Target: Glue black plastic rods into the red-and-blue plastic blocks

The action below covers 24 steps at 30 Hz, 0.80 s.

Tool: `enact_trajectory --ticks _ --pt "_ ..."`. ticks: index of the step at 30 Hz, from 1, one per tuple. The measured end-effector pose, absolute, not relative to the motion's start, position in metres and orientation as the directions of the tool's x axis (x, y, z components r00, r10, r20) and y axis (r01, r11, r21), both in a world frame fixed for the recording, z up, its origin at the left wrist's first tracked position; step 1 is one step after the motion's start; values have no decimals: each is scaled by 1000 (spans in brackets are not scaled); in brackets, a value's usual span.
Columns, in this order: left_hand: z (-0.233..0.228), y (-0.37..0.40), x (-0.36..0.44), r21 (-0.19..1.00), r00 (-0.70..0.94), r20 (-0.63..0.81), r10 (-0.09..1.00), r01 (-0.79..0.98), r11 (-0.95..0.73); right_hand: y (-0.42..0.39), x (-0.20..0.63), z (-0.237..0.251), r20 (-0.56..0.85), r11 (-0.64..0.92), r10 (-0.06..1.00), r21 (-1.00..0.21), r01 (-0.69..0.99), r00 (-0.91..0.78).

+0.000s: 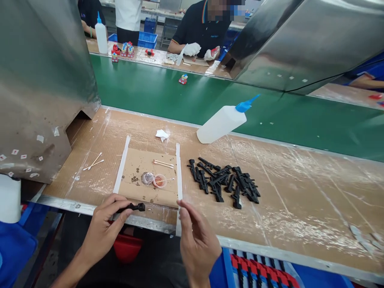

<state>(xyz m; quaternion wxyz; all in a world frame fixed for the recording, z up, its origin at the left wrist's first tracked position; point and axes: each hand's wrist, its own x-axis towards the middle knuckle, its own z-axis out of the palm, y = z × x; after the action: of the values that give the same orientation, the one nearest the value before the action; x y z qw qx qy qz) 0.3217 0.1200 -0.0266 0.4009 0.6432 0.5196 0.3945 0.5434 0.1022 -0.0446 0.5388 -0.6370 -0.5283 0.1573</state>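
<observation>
Where the green conveyor belt (168,90) meets the cardboard-covered bench (300,188): squeeze bottle (220,123), tipped; pile of black parts (225,182); left hand (103,226), fingers closed on one black part (133,207) at the bench's near edge; right hand (196,240), loosely open, seemingly empty; cotton swabs (94,162).

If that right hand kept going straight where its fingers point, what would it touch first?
Probably the white strip along the cardboard pad's right edge: the right hand points up and away, fingers just below its near end. Depth is unclear.
</observation>
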Motion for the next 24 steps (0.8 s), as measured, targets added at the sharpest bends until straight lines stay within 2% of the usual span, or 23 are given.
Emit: enact_trajectory --ticks 7,11,14,17,21,24 --pt "-18 117 317 987 89 -127 988 106 117 87 514 -38 340 255 916 -903 346 214" --pt "-17 117 317 939 66 -328 942 -82 333 91 502 -35 338 275 923 -915 295 186" --pt "-16 117 318 920 47 -350 935 -170 353 88 497 -32 369 315 918 -902 295 148" --pt "-14 118 314 937 -3 -322 947 -141 319 92 511 -23 464 370 866 -845 387 186" --pt "-10 121 305 974 -33 -220 975 54 222 148 553 0 575 351 776 -735 580 259" --pt "-6 121 303 977 -50 -152 987 142 158 231 571 17 459 322 886 -704 633 60"
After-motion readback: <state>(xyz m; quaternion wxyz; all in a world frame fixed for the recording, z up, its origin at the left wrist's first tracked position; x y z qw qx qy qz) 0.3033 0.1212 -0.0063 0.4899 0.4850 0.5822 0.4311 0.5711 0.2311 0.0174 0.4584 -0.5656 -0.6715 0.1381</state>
